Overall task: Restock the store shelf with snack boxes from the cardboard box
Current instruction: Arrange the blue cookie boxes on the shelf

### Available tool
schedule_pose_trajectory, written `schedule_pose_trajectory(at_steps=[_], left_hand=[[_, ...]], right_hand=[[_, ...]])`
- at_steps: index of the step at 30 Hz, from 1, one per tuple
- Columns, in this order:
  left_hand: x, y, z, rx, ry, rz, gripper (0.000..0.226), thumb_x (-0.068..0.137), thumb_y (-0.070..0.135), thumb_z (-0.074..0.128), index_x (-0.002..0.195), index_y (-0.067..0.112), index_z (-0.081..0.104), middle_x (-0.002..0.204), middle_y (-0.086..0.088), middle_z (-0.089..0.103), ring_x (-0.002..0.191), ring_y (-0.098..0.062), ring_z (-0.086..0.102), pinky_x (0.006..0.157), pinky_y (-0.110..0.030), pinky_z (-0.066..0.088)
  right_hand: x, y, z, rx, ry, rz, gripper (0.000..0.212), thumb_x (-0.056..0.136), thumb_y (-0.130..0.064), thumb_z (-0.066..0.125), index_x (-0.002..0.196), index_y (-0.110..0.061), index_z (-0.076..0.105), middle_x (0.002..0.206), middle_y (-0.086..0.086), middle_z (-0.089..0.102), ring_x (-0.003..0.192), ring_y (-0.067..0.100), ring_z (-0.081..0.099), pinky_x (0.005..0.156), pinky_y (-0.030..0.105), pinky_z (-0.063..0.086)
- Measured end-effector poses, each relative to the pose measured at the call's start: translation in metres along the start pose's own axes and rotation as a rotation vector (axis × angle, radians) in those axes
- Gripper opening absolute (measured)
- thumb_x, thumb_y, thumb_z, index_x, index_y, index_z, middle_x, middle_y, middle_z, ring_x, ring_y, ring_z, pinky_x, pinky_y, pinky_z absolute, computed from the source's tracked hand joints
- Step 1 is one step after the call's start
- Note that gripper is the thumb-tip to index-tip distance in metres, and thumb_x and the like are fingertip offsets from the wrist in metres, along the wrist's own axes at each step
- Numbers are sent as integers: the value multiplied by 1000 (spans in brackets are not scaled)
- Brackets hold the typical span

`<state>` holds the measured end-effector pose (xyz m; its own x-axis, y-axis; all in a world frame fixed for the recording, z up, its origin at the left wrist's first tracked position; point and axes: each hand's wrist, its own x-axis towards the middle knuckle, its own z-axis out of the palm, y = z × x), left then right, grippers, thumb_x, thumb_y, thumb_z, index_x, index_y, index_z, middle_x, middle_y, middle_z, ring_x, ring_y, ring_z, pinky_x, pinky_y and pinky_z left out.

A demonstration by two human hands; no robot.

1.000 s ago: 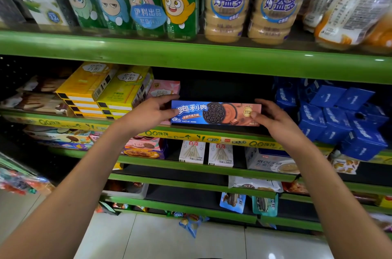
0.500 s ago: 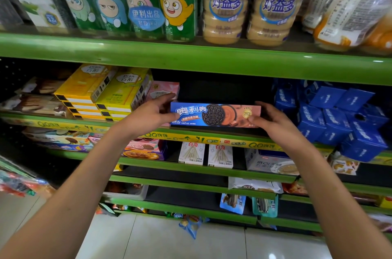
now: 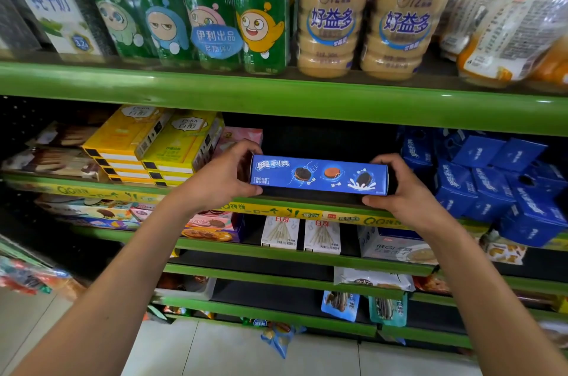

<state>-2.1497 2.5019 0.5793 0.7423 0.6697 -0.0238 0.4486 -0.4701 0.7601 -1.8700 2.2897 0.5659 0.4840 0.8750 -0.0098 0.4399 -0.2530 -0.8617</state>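
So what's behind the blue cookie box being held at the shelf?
Behind the blue cookie box, held by the left hand and right hand, is dark shelf space; anything directly behind it is hidden.

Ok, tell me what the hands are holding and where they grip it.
A long blue cookie box, held by its two short ends: left hand on one, right hand on the other.

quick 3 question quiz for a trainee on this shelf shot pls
1. True or false: both hands hold the blue cookie box by its ends.
2. What stands right of the box on the same shelf? A) yellow boxes B) small blue boxes C) beige bottles
3. Fill in: the shelf above carries bottled ____.

Key:
1. True: the left hand and right hand each grip an end.
2. B, the small blue boxes.
3. Drinks, such as the beige bottles.
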Motion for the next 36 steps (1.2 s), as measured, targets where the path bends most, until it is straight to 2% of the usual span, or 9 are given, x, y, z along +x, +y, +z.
schedule_pose_trajectory(at_steps=[3, 6, 9, 13, 18, 28, 33, 36], left_hand=[[0, 1, 3, 49, 20, 20, 65, 70, 21, 86, 107, 55, 43, 108, 5, 63, 97, -20, 64, 84, -49, 55], [0, 0, 6, 68, 36, 42, 67, 70, 20, 87, 108, 54, 42, 110, 4, 61, 96, -21, 62, 84, -48, 54], [-2, 0, 7, 100, 56, 60, 69, 70, 21, 87, 105, 57, 40, 110, 4, 60, 94, -20, 61, 84, -47, 53], [-3, 0, 7, 122, 62, 67, 66, 71, 23, 86, 107, 54, 40, 113, 4, 59, 93, -18, 61, 85, -45, 53], [-2, 0, 7, 114, 60, 76, 65, 71, 21, 87, 108, 50, 42, 116, 4, 58, 94, -17, 60, 84, -44, 53], [-2, -2, 7, 115, 50, 68, 67, 71, 23, 86, 106, 57, 40, 118, 4, 56, 96, -18, 60, 85, -45, 53], [-1, -2, 6, 102, 39, 52, 67, 68, 26, 85, 108, 56, 41, 117, 3, 57, 97, -21, 60, 85, -47, 54], [0, -3, 7, 68, 29, 48, 65, 65, 28, 84, 109, 54, 43, 115, 1, 59, 95, -26, 62, 83, -50, 54]], right_hand=[[2, 2, 1, -33, 11, -8, 66, 76, -4, 81, 103, -53, 47, 93, -28, 64, 82, -9, 59, 69, 19, 45], [2, 2, 1, -47, 28, -8, 66, 77, -4, 81, 103, -54, 47, 95, -22, 65, 80, -11, 58, 62, 7, 43], [2, 1, 1, -49, 28, -5, 66, 78, -3, 80, 102, -55, 46, 98, -22, 64, 81, -12, 58, 60, 3, 41], [0, -2, 2, -46, 27, -6, 66, 79, -3, 79, 101, -55, 46, 104, -14, 64, 81, -13, 57, 59, 3, 41], [1, -2, 2, -42, 28, -5, 66, 78, -2, 79, 99, -55, 46, 102, -15, 64, 79, -14, 58, 58, 2, 40], [2, -1, 2, -45, 26, -17, 66, 77, -3, 80, 99, -55, 46, 103, -16, 63, 82, -14, 58, 59, 2, 41], [2, 0, 2, -51, 28, -12, 65, 77, -5, 81, 102, -54, 46, 102, -17, 63, 83, -11, 59, 64, 14, 42], [2, 0, 2, -44, 33, -16, 64, 76, -4, 80, 101, -53, 47, 102, -17, 63, 82, -11, 58, 61, 7, 42]])
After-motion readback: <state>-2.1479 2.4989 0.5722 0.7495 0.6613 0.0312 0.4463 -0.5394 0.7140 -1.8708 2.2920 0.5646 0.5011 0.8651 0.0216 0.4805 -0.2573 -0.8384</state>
